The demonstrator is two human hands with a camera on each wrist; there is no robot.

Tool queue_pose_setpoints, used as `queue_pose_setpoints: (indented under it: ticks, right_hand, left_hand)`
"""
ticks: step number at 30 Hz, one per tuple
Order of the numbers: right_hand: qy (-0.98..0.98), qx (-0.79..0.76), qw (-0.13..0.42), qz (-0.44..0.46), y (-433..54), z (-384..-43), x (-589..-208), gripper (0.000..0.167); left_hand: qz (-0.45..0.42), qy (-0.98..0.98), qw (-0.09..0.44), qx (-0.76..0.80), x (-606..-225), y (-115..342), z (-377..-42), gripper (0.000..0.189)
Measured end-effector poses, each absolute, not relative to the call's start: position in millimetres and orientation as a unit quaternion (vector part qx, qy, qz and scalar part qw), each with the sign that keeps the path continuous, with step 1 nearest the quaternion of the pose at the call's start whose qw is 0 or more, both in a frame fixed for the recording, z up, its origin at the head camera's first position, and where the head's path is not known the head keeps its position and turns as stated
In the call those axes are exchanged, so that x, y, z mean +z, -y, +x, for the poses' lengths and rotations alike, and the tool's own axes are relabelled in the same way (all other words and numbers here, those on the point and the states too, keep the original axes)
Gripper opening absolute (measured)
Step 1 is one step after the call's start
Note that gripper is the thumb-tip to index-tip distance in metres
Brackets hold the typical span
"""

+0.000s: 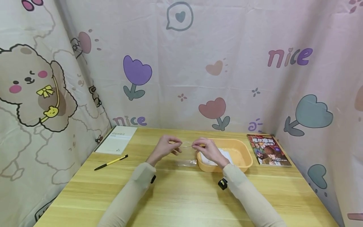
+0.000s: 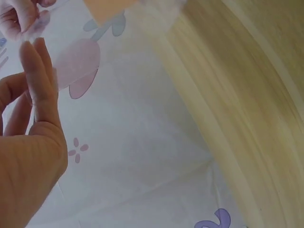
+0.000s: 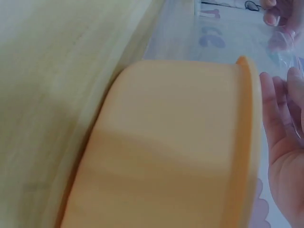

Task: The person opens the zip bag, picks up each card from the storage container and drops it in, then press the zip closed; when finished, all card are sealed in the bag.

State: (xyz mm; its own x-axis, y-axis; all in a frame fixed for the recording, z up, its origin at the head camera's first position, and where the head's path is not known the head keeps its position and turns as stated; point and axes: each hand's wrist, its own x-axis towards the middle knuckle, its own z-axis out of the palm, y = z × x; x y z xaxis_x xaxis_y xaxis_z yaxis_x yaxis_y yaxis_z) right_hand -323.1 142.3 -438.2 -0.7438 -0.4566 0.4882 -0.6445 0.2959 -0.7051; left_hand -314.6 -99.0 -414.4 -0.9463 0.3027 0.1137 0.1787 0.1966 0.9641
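My left hand (image 1: pixel 168 145) and right hand (image 1: pixel 209 149) face each other over the back middle of the table. Between them stretches a clear plastic bag (image 1: pixel 187 163), its upper edge pinched at the fingertips of both hands. The see-through film (image 2: pixel 78 66) shows again beside the left fingers in the left wrist view. My right hand is above the left rim of a yellow plastic basin (image 1: pixel 243 157). Something white (image 1: pixel 226 154), perhaps paper or cloth, lies in the basin, partly hidden by that hand. The basin's side (image 3: pixel 175 142) fills much of the right wrist view.
A notepad (image 1: pixel 117 142) lies at the table's back left, with a yellow and black pen (image 1: pixel 113 162) in front of it. Right of the basin is a colourful comic-style book (image 1: pixel 268 150). Behind the table (image 1: pixel 181 195) hangs a printed curtain (image 1: pixel 175 63).
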Motion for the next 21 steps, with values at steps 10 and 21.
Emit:
queue_pose_setpoints:
  ticks: [10,21]
  right_hand:
    - [0.829,0.437,0.101,0.334,-143,-327,-422,0.013]
    - [0.818,0.45,0.098,0.345,-143,-323,-419,0.014]
  left_hand:
    - [0.151,-0.763,0.03,0.628,-400,97,-319,0.015]
    - [0.147,-0.758,0.042,0.634,-401,96,-321,0.015]
